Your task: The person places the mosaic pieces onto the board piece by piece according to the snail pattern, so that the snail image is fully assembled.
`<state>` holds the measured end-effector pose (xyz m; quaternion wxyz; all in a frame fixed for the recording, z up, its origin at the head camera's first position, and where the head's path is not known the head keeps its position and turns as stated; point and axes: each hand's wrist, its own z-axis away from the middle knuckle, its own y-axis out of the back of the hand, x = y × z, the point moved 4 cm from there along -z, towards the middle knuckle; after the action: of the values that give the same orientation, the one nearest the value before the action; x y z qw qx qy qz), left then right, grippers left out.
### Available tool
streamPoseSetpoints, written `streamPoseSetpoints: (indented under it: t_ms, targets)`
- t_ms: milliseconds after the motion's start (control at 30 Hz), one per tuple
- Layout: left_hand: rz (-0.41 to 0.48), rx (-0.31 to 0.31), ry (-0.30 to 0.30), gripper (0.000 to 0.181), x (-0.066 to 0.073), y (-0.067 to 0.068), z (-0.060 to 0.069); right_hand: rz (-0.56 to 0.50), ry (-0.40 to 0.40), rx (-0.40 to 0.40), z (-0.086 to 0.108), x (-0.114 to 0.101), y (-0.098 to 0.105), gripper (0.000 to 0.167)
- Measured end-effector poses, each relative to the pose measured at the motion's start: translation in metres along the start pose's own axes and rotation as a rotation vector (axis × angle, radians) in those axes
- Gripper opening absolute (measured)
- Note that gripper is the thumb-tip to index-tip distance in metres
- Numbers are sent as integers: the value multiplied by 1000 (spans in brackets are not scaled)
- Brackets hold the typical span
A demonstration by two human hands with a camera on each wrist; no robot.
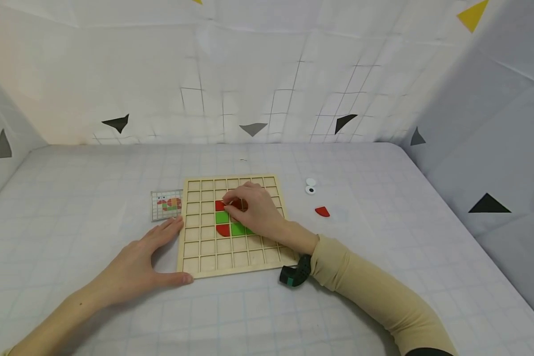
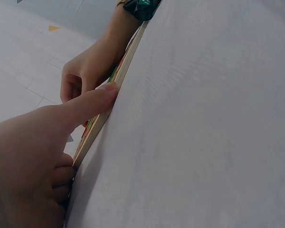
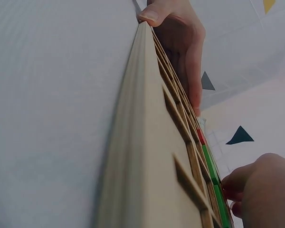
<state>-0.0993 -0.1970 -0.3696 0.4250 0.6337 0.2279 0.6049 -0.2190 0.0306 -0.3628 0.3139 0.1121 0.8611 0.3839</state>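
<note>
A pale wooden grid board lies on the table with red and green pieces in its middle cells. My left hand spans the board's front left corner, thumb on the front edge and fingers extended along the left side. Over the board, my right hand pinches a small red piece at a cell in thumb and forefinger. Just below it sit a green square and a rounded red piece. Another green square lies beside that. The right hand hides part of the pattern.
A small picture card with a red and green figure lies partly against the board's left side. Right of the board are a white disc, an eye disc with a black dot, and a red quarter piece.
</note>
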Motion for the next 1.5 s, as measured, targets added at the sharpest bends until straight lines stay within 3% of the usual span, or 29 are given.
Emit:
streamPoseSetpoints:
  t_ms: [400, 600, 733, 867, 1100, 1233, 1333, 1500]
  targets:
    - [-2, -4, 7, 115, 0, 2, 0, 35, 28, 34, -2, -3, 5, 10]
    - [-1, -1, 0, 115, 2, 2, -1, -14, 12, -33, 4, 5, 25, 13]
    - [0, 1, -4, 115, 3, 4, -1, -23, -38, -58, 20, 22, 46, 13]
    - [-5, 1, -3, 116, 4, 5, -1, -31, -67, -18, 44, 43, 72, 16]
    - [-11, -9, 3, 115, 4, 6, -1, 40, -134, 26, 92, 84, 121, 31]
    - [-15, -8, 2, 115, 4, 6, -1, 25, -186, 30, 116, 103, 140, 41]
    - [-19, -10, 6, 115, 4, 7, 0, -8, -222, 30, 123, 104, 146, 43]
    - [-17, -15, 10, 116, 4, 7, 0, -92, -215, -20, 116, 80, 148, 35]
